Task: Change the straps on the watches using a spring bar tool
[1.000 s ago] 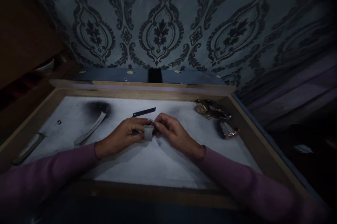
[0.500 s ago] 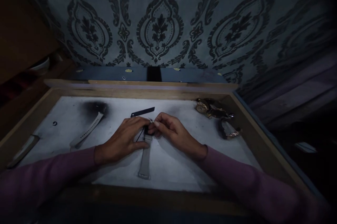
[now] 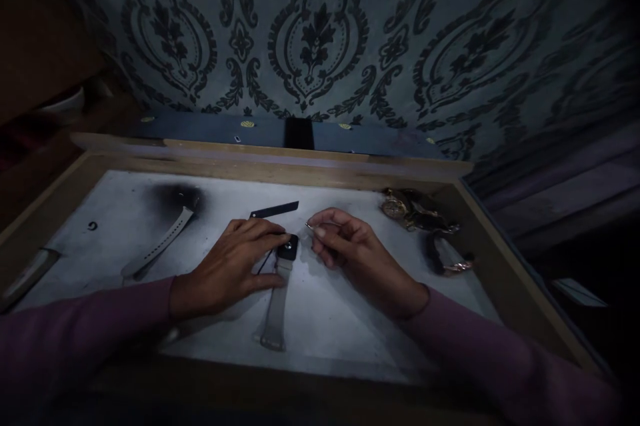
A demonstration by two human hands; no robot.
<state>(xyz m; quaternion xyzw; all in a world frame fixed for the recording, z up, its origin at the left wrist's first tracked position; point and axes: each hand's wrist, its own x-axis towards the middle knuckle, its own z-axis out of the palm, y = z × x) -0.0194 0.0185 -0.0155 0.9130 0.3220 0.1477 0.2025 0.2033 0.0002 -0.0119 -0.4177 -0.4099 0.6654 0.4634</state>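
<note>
A smartwatch with a black square case lies on the white sheet, its grey strap stretching toward me. My left hand steadies it, fingertips at the far edge of the case and the thumb at the strap's near side. Just right of the watch, my right hand is raised and pinches a small thin metal piece; its exact kind is too small to tell. Beyond my left fingers lies a dark flat blade-like strip. A thin dark stick shows between my left thumb and fingers.
Wooden walls frame the white sheet. Several wristwatches sit at the back right, with another watch nearer. To the left are a light perforated strap, a small dark ring and a pale curved strap.
My right hand has drawn away from the watch to the right, the metal piece in its fingertips. The black case now shows more fully. My left hand stays at the watch. The view has shifted slightly.
</note>
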